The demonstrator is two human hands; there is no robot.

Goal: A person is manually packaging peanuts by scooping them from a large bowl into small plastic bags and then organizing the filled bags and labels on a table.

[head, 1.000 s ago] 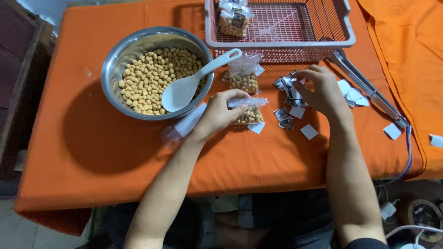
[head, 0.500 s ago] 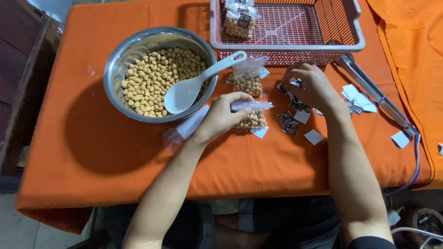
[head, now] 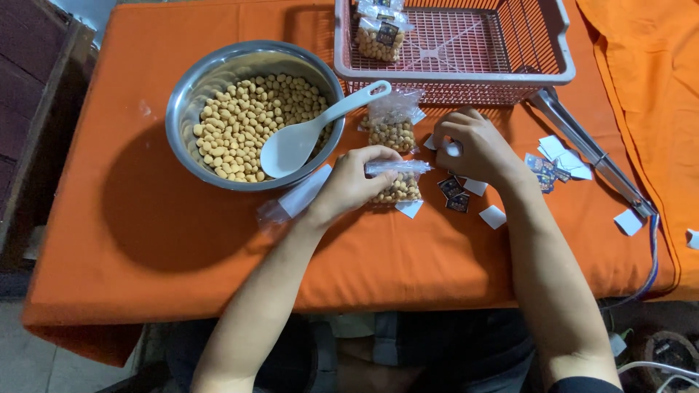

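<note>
We see the surface (head: pixel 145 240) draped in orange cloth, and we take the steel bowl (head: pixel 191 94) of pale round nuts as our landmark. Behind and to the right of the bowl stands a pink mesh basket (head: pixel 561 69) with filled packets in its near-left corner. A white spoon (head: pixel 306 135) rests in the bowl, its handle over the right rim. Just right of the bowl, our left hand (head: pixel 353 182) lies palm down, forearm angled in from below, fingers closed on the clear top of a small bag of nuts (head: pixel 397 185). Farther right, our right hand (head: pixel 477 145) curls knuckles up, fingertips pinching a small white paper label (head: pixel 453 149). Another filled bag (head: pixel 393 127) stands between the bowl and that hand. Loose labels (head: pixel 493 216) are scattered beyond, near metal tongs (head: pixel 590 153).
</note>
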